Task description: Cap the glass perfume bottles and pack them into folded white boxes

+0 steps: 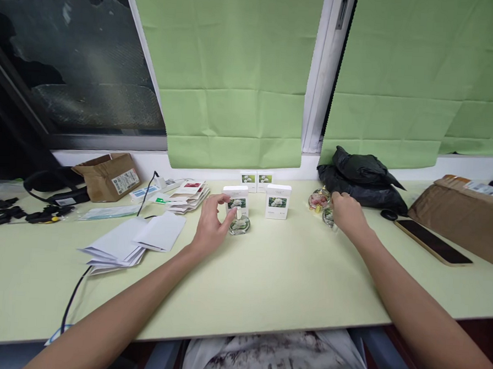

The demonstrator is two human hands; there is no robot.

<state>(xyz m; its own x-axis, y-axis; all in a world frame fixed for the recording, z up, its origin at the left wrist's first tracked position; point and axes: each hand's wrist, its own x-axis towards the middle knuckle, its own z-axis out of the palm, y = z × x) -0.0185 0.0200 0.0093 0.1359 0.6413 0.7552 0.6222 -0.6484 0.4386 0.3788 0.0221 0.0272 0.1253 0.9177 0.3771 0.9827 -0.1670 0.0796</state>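
Observation:
A small round glass bottle (pixel 239 226) with a pale cap, looking like a perfume bottle, stands on the table in front of a white box (pixel 236 192) with a flower picture. My left hand (pixel 212 222) is beside it, thumb and index finger curved and apart, the thumb close to the cap; whether it touches is unclear. At the right, my right hand (pixel 347 213) has its fingers closed on the top of a second glass bottle (pixel 328 217). Just behind that sits another round bottle (pixel 319 199) with pink and gold colours. A second white flower box (pixel 277 202) stands upright between my hands.
Two small white boxes (pixel 256 180) stand at the back. Folded white papers (pixel 119 241), a stack of cards (pixel 188 197) and an open cardboard box (pixel 110 177) are at left. Black plastic bags (pixel 362 179), a phone (pixel 432 242) and a brown parcel (pixel 463 215) are at right.

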